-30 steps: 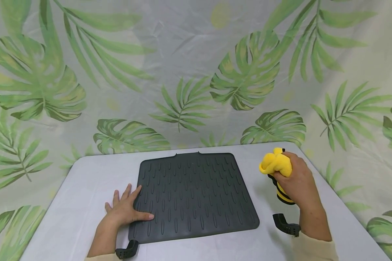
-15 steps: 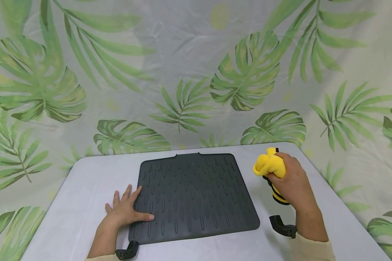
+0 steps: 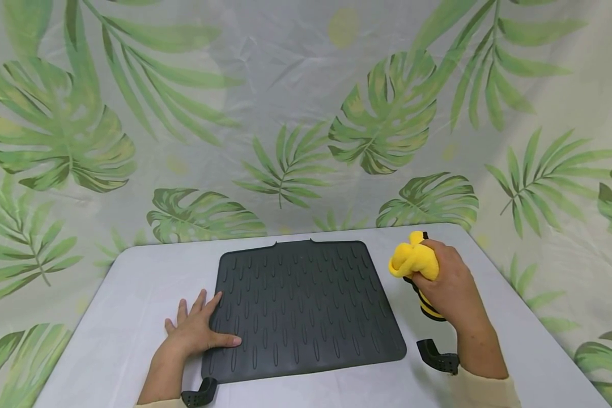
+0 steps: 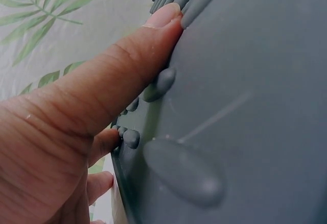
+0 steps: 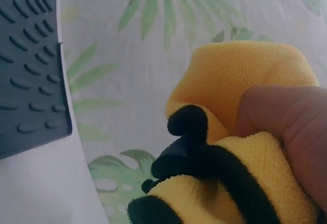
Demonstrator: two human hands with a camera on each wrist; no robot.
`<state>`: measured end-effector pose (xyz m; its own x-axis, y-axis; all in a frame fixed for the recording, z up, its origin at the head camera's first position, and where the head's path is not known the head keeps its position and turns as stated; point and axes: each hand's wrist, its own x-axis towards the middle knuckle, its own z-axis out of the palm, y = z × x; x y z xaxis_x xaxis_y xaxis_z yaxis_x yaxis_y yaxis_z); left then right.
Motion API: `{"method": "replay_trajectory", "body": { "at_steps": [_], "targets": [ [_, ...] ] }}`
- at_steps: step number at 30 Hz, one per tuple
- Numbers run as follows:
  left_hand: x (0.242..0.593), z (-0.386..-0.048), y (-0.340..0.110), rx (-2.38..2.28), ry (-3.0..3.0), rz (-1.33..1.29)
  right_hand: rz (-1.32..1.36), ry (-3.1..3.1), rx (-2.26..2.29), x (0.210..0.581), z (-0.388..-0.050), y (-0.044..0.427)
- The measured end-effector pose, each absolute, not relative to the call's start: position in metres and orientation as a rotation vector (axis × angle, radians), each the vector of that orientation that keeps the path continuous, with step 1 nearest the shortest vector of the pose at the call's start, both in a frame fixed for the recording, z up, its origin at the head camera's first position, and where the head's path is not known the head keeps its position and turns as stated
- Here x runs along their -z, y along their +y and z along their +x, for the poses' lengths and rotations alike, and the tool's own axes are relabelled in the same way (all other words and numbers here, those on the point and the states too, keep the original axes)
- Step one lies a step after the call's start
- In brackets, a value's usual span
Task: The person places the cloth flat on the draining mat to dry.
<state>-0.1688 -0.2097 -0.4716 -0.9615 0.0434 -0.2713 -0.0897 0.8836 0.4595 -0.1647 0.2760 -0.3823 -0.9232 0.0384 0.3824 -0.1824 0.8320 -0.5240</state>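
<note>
A dark grey ribbed mat (image 3: 306,306) lies on the white table. My left hand (image 3: 188,334) rests on its left edge, fingers spread, thumb on the ribbed surface; the left wrist view shows the thumb (image 4: 102,86) against the mat (image 4: 245,132). My right hand (image 3: 451,283) grips a yellow and black striped plush toy (image 3: 415,260), held to the right of the mat. In the right wrist view the thumb (image 5: 286,112) presses into the yellow plush (image 5: 245,71), beside its black stripes. The fingers behind the toy are hidden there.
White table (image 3: 148,283) surface surrounds the mat. Behind stands a hanging cloth (image 3: 285,85) with green leaf prints. Black wrist pieces (image 3: 200,392) jut from both forearms, the right one (image 3: 438,357) near the mat's lower right corner.
My right hand has moved left with the plush toy, closer to the mat. The left hand and the mat have stayed in place.
</note>
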Motion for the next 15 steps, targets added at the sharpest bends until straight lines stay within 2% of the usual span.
{"method": "replay_trajectory", "body": {
  "at_steps": [15],
  "targets": [
    [0.4695, -0.1673, -0.2080, -0.672, 2.796, -0.039, 0.132, -2.626, -0.815, 0.3818, -0.1639, 0.2702]
  ]
}}
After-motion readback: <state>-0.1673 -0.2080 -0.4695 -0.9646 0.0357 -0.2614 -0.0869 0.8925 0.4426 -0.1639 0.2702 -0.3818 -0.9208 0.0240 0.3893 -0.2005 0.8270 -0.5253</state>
